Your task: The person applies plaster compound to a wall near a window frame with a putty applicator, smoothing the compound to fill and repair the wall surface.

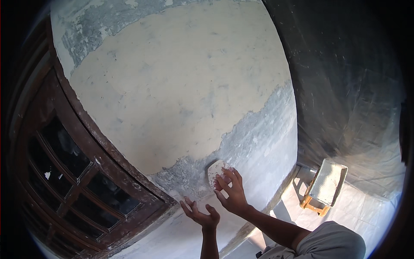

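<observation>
A: What do we see that is biggest?

B: One wall [276, 118], so we place everything by it. One broad cream coat [181, 77] covers most of its middle, and we see rough grey patches [185, 172] at its upper left and along its lower edge.

A: And next to the wall?

B: To its right we have one dark, streaky sheet [345, 82], and to its left one brown wooden frame [92, 170] with at least four dark panes [64, 149]; the far ones are too dim for us to count.

A: Lower down?

B: Pale floor tiles [364, 220] show right of the wall's foot. One wooden stool [307, 203] stands on them, well apart from our hands, carrying one rectangular, whitish-smeared tray [328, 183].

A: What of us?

B: One grey sleeve [332, 241] and two hands, both before the wall's lower part. Our left hand [203, 218] is free, palm up, fingers spread and curled, holding nothing. Our right hand [234, 196] grasps the smallest thing we name.

A: Which is?

B: One flat scraper [214, 169], pale and smeared, with a reddish grip. It is close against the wall, below the cream coat; we cannot tell whether it touches.
</observation>
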A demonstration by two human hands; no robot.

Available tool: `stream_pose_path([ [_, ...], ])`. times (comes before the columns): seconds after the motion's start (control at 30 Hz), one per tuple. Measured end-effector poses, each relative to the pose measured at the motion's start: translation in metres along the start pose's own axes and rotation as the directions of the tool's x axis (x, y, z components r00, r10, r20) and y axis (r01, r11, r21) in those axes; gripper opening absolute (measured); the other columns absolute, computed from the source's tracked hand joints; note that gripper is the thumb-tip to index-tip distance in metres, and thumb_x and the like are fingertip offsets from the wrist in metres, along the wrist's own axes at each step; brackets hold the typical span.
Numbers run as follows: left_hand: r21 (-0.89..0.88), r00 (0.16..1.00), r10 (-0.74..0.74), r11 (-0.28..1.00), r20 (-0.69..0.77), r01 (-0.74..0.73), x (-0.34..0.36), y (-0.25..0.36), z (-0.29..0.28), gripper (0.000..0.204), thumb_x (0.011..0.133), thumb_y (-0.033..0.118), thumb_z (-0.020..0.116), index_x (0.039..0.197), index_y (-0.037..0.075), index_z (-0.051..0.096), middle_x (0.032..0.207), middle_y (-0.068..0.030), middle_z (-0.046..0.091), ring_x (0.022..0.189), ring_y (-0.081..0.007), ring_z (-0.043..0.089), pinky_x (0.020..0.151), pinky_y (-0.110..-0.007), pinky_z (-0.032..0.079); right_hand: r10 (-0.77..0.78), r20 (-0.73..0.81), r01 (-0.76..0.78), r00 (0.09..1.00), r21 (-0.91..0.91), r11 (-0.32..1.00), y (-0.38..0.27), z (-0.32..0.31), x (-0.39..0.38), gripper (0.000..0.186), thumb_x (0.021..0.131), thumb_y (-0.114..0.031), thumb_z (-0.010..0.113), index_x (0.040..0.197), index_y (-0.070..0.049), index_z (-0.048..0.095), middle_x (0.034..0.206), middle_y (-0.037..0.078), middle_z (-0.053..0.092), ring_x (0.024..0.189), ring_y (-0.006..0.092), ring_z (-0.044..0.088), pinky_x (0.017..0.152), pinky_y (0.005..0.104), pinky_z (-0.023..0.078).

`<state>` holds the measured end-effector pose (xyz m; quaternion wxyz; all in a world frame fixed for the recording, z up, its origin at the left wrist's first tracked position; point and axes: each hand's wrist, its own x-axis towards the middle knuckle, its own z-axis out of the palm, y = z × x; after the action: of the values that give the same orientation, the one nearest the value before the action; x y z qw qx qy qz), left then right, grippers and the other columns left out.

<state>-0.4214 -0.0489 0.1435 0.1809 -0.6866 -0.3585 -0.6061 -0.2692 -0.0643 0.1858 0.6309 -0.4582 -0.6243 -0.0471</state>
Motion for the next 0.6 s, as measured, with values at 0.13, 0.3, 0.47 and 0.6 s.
stream_pose_path([
  [0.13, -0.067, 0.968, 0.064, 0.997, 0.244, -0.049, -0.036, 0.051, 0.030, 0.046, 0.099, 0.021, 0.051, 0.134, -0.004, 0.036, 0.153, -0.0384, 0.025, 0.146, -0.0505, 0.028, 0.115, -0.059, 0.032, 0.078, -0.014, -0.079, 0.997, -0.108, 0.991, 0.054, -0.029, -0.016, 0.058, 0.078, -0.009, 0.080, 0.132, -0.008, 0.062, 0.149, 0.020, 0.043, 0.137, 0.0513, 0.036, 0.113, 0.0577, 0.036],
  [0.3, -0.142, 0.777, 0.041, 0.988, 0.628, 0.062, -0.067, 0.095, 0.081, 0.053, 0.084, 0.014, 0.056, 0.133, -0.005, 0.048, 0.152, -0.0259, 0.044, 0.146, -0.0456, 0.029, 0.118, -0.055, 0.026, 0.122, -0.028, -0.125, 0.992, -0.298, 0.946, 0.123, -0.084, -0.048, 0.055, 0.078, -0.009, 0.078, 0.130, -0.007, 0.061, 0.145, 0.019, 0.047, 0.134, 0.0549, 0.036, 0.112, 0.0611, 0.037],
  [0.47, -0.280, 0.656, 0.135, 0.952, 0.743, 0.121, -0.104, 0.133, 0.162, 0.059, 0.082, 0.011, 0.055, 0.138, -0.006, 0.046, 0.153, -0.0241, 0.043, 0.147, -0.0462, 0.028, 0.119, -0.057, 0.026, 0.280, -0.068, -0.279, 0.958, -0.449, 0.849, 0.201, -0.154, -0.088, 0.056, 0.076, -0.009, 0.079, 0.130, -0.008, 0.062, 0.144, 0.018, 0.046, 0.134, 0.0535, 0.037, 0.111, 0.0598, 0.039],
  [0.6, -0.344, 0.579, 0.217, 0.932, 0.786, 0.117, -0.127, 0.179, 0.228, 0.060, 0.080, 0.005, 0.055, 0.138, -0.008, 0.046, 0.150, -0.0275, 0.045, 0.144, -0.0518, 0.030, 0.119, -0.060, 0.026, 0.470, -0.074, -0.437, 0.879, -0.516, 0.736, 0.274, -0.218, -0.131, 0.057, 0.075, -0.011, 0.080, 0.129, -0.008, 0.064, 0.143, 0.018, 0.047, 0.136, 0.0493, 0.036, 0.112, 0.0570, 0.039],
])
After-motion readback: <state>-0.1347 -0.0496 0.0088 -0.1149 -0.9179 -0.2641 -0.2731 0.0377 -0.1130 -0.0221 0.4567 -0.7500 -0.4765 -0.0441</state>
